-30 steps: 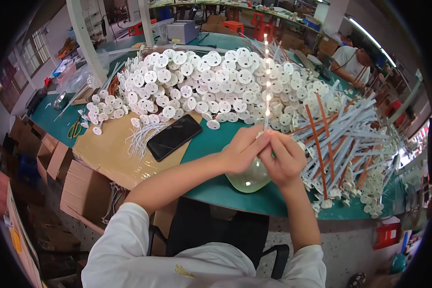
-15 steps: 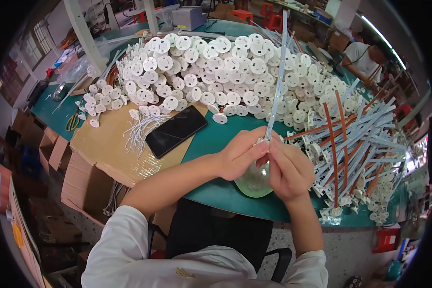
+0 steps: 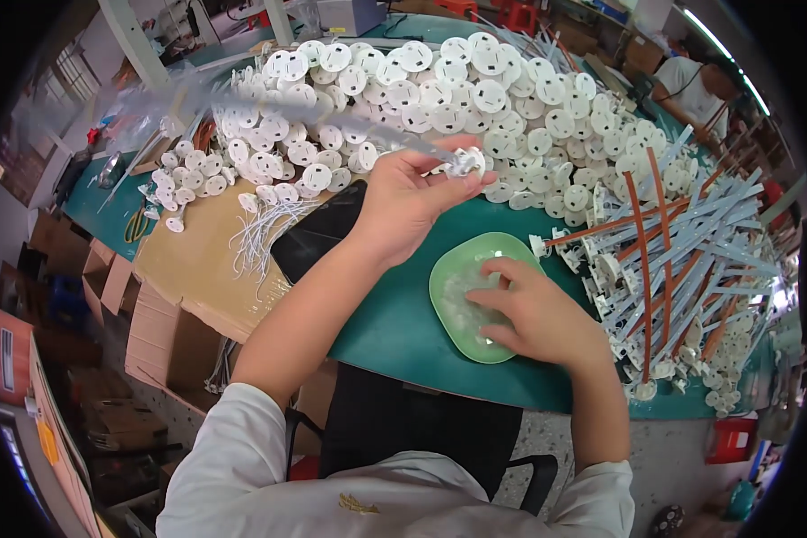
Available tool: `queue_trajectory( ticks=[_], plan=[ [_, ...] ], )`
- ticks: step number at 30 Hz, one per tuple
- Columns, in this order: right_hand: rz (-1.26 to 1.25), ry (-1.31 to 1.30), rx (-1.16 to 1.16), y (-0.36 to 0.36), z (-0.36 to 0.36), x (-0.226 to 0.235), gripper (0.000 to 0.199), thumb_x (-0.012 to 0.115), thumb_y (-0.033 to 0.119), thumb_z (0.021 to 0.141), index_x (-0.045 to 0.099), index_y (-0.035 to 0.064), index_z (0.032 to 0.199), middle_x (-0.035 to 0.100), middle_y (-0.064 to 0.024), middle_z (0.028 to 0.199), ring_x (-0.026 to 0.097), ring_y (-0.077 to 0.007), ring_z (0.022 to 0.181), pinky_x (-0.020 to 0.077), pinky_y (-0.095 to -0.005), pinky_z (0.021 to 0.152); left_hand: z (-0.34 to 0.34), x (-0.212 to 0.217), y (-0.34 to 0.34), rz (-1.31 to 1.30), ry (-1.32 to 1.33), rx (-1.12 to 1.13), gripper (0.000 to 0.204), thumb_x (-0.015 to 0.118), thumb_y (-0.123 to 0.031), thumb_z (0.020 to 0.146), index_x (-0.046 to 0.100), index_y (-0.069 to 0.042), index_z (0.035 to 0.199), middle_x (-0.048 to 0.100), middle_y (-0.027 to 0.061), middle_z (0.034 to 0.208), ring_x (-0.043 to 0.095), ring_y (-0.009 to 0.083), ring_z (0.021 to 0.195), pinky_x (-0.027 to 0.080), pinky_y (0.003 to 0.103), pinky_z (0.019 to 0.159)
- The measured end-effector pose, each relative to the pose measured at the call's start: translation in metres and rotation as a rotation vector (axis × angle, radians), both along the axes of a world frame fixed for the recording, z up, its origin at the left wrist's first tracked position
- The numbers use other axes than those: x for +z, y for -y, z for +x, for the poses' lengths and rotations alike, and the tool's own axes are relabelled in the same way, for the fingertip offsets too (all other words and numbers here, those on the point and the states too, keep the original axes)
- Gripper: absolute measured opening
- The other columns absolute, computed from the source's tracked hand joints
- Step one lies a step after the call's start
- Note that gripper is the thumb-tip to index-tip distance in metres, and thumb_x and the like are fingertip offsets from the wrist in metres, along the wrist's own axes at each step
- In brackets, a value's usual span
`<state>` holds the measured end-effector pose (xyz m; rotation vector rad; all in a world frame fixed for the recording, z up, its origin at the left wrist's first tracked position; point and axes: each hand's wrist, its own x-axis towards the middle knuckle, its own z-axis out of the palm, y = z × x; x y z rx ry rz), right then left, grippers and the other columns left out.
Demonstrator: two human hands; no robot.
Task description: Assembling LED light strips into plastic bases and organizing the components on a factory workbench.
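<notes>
My left hand [image 3: 394, 211] is raised over the middle of the table, its fingers closed on a white round end cap [image 3: 468, 162]. From that cap a pale flat LED strip [image 3: 377, 131] runs off to the upper left, blurred by motion. Over a light green dish [image 3: 441, 309] my right hand [image 3: 547, 318] hovers with thumb and fingers spread. Small clear or whitish pieces lie in the dish, too blurred to name. I see nothing held between the right fingers.
A large heap of white round caps [image 3: 421, 94] fills the back of the table. Strips [image 3: 690, 260], pale and reddish-brown, are piled at right. A black phone [image 3: 309, 247] and white wires [image 3: 255, 242] lie on cardboard [image 3: 188, 269] at left. Another person [image 3: 690, 94] sits at far right.
Both hands were together holding the strip upright above the dish. They have parted: the left moved up and left, tipping the strip leftward; the right let go and moved down to the dish.
</notes>
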<state>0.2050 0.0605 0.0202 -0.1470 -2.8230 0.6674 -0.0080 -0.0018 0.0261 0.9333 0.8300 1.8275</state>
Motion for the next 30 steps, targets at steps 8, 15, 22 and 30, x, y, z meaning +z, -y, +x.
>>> queue_trajectory(
  ticks=[8, 15, 22, 30],
  plan=[
    [-0.088, 0.077, 0.054, -0.006, 0.001, -0.01, 0.014, 0.072, 0.005, 0.073, 0.069, 0.0013, 0.087, 0.067, -0.0109, 0.088, 0.065, -0.0308, 0.077, 0.0529, -0.0381, 0.071, 0.014, -0.015, 0.004, -0.04, 0.002, -0.153, 0.036, 0.065, 0.004, 0.087, 0.055, 0.005, 0.122, 0.055, 0.0146, 0.129, 0.063, 0.0214, 0.109, 0.052, 0.029, 0.091],
    [-0.179, -0.17, 0.002, -0.007, -0.001, -0.003, 0.01, 0.071, 0.006, 0.076, 0.069, 0.0016, 0.085, 0.068, -0.0111, 0.094, 0.066, -0.0277, 0.081, 0.0521, -0.0354, 0.07, 0.018, -0.015, 0.006, 0.052, -0.041, -0.285, 0.036, 0.068, 0.001, 0.087, 0.057, 0.006, 0.121, 0.062, 0.0116, 0.118, 0.066, 0.0203, 0.102, 0.053, 0.031, 0.09],
    [-0.399, -0.045, -0.147, -0.007, -0.001, 0.003, 0.009, 0.07, 0.003, 0.079, 0.071, -0.0013, 0.088, 0.07, -0.0096, 0.073, 0.066, -0.016, 0.064, 0.0522, -0.0265, 0.062, 0.014, -0.013, 0.005, 0.086, -0.253, -0.18, 0.021, 0.068, 0.0, 0.086, 0.065, 0.005, 0.106, 0.059, 0.0155, 0.125, 0.066, 0.0203, 0.099, 0.054, 0.031, 0.087],
    [-0.722, -0.063, -0.372, 0.003, 0.025, -0.004, 0.019, 0.057, -0.005, 0.086, 0.066, -0.0078, 0.103, 0.071, -0.0116, 0.088, 0.068, -0.0137, 0.077, 0.0549, -0.0246, 0.07, 0.031, 0.034, 0.066, 0.049, -0.336, -0.28, 0.039, 0.072, 0.002, 0.078, 0.062, 0.006, 0.115, 0.061, 0.015, 0.119, 0.064, 0.0201, 0.099, 0.052, 0.034, 0.088]
  ],
)
